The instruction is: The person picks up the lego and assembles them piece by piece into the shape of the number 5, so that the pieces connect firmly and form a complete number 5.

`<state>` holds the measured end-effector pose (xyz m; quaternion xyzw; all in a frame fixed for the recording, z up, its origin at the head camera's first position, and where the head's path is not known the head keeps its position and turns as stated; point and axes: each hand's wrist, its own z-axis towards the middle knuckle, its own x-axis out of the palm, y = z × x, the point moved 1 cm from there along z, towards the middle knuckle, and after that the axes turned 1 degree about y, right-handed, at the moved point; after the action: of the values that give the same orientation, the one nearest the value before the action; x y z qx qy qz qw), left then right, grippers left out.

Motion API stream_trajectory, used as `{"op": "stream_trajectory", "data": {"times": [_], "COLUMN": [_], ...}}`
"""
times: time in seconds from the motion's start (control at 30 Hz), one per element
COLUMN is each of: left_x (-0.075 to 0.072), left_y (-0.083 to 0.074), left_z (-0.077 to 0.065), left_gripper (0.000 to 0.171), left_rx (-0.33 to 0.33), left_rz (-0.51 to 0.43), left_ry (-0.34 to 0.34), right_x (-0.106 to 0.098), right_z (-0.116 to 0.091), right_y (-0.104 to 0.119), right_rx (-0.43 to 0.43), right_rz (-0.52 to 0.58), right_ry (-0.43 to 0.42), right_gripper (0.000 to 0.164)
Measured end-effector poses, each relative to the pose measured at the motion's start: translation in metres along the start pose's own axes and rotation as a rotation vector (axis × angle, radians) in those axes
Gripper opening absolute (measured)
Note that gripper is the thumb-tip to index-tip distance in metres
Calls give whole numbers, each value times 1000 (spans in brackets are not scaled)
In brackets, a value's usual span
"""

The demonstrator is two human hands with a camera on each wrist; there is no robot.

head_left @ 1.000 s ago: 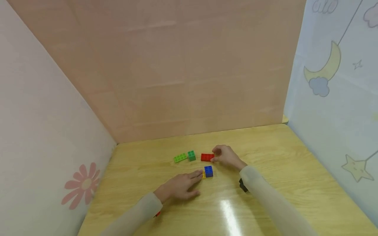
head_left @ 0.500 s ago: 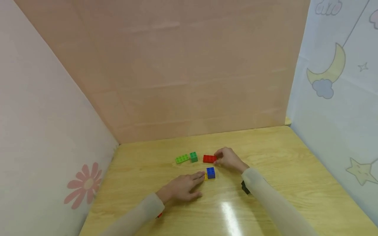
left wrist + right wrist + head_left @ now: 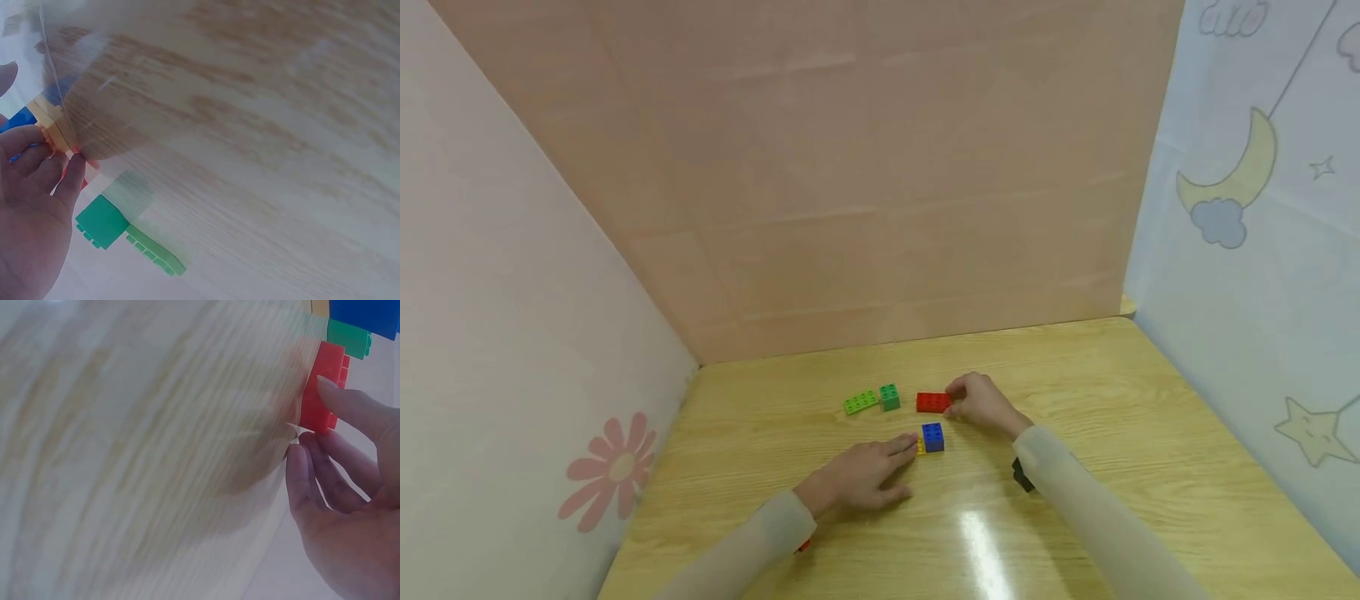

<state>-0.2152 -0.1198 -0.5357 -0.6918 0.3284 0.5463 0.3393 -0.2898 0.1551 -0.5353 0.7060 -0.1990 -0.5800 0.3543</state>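
Observation:
In the head view my right hand pinches the right end of a red brick lying on the table, thumb on its near side. The right wrist view shows the thumb against the red brick and curled fingers by its end. My left hand lies low over the table with its fingers straight, their tips touching a yellow brick. A blue brick sits on the yellow one's right part. The left fingertips hide some of the yellow brick.
A light green flat brick and a dark green brick lie side by side farther back. A black piece is partly under the right sleeve, a red piece under the left. Walls enclose the wooden table.
The head view has shifted slightly. Both hands stay at their bricks, with no clear movement between them.

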Motion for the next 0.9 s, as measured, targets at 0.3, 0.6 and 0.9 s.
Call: {"op": "stream_trajectory", "data": {"times": [0.3,0.6,0.9], "left_x": [2,2,-1], "left_y": [3,2,-2], "left_z": [0,0,0], "left_gripper": [71,70,69], "left_rx": [-3,-26,-19], "left_rz": [-2,-22,-9], "left_ry": [9,16,5], "right_x": [0,-2,-6], "right_z": [0,0,-2], "right_y": [4,0,-3], "right_rx": [-18,-30,-61], "right_rz": [-5,-17,22], "right_ry": [-3,-3,-33], "right_gripper": [37,38,37]}}
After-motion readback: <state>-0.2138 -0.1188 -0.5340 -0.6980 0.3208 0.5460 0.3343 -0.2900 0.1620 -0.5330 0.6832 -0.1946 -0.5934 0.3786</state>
